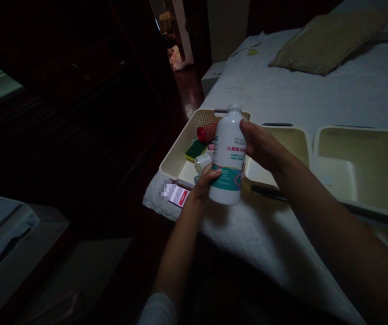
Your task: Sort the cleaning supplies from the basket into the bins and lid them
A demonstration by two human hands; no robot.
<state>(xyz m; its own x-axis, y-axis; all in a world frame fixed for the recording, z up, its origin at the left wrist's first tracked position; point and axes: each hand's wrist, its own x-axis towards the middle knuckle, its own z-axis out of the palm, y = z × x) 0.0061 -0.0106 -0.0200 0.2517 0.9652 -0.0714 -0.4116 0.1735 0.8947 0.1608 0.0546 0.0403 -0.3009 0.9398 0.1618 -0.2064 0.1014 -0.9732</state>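
Your left grip and right grip are closed around a white disinfectant bottle, held upright before a cream plastic basket. Past the grips, it holds a green sponge and a red roller; two cream trays sit right of them, with nothing shown in them.

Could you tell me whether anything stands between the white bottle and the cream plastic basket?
Only the left hand, low on the white bottle; nothing else visible separates it from the cream plastic basket.
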